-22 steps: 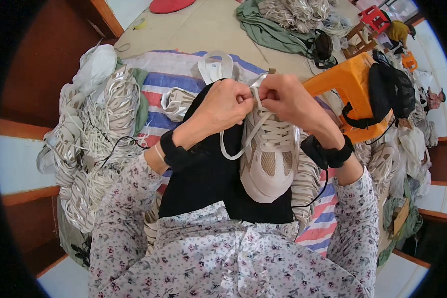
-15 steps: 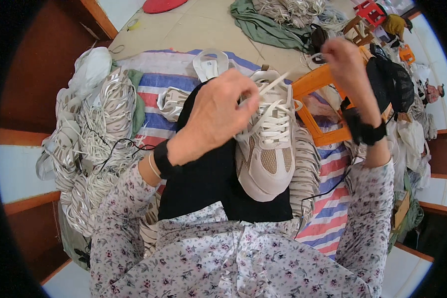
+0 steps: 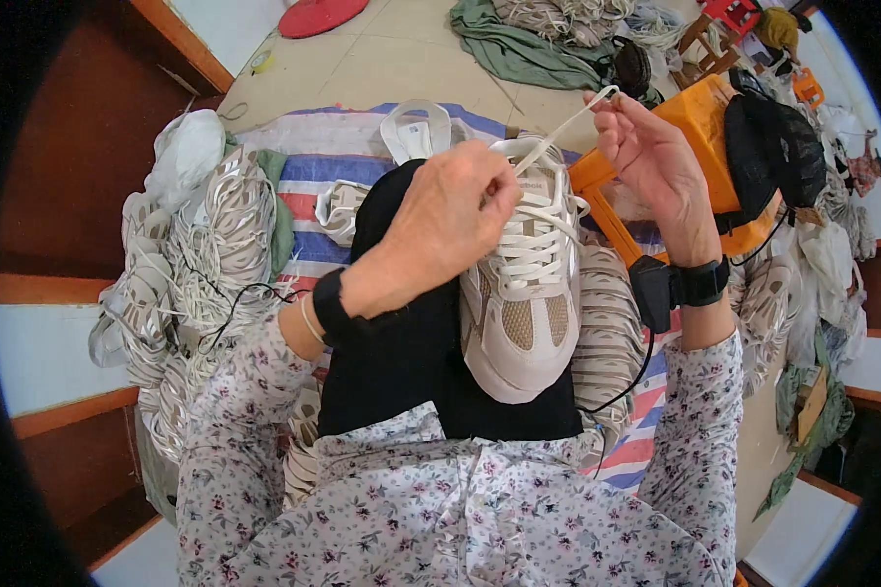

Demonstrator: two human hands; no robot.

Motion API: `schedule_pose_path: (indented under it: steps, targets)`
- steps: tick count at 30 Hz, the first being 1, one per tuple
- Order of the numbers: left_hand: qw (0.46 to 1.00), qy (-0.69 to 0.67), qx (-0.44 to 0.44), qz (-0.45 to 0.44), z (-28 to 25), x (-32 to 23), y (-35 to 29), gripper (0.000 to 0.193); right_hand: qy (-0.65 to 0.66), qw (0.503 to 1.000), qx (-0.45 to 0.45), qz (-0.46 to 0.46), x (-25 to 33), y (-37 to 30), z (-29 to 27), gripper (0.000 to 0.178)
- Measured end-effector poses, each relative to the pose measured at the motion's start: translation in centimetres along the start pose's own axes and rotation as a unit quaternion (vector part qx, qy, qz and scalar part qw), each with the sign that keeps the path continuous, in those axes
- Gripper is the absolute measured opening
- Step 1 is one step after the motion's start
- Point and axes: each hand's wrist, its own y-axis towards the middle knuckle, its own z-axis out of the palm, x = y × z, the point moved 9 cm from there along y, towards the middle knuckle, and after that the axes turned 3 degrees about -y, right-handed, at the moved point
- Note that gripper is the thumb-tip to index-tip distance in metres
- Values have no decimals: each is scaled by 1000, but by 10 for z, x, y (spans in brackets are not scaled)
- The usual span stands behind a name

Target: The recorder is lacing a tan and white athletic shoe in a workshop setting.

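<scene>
Lone head-worn fisheye, facing steeply down, close over lap [image 3: 392,377], left hand [image 3: 455,205] and right hand [image 3: 661,166]; floor [image 3: 401,59] farther, edges bent.

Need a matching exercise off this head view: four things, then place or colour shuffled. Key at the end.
Column one:
1. Shoe
2. Pulled lace
3. Nearest stool
4. Floor sheet

Column two:
A. Orange
B. Stretched between left hand and right hand
C. Striped blue, red and white
D. On the black-covered lap

Pairs: 1-D, 2-B, 3-A, 4-C
</scene>
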Motion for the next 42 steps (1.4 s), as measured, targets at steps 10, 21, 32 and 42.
schedule_pose_path:
  steps: [10, 21, 32, 42]
  targets:
    - [903, -216, 282, -243, 2, 26, 10, 18, -26, 983, 171, -68, 88, 19, -36, 10]
    - [919, -222, 261, -193, 4, 19, 10, 22, -208, 950, -132, -194, 140, 7, -105, 19]
    - [975, -15, 211, -70, 30, 43, -13, 24, -330, 943, -38, -7, -99, -71, 9, 4]
    - [808, -205, 280, -476, 6, 51, -282, 16, -12, 957, -69, 283, -351, -228, 72, 9]
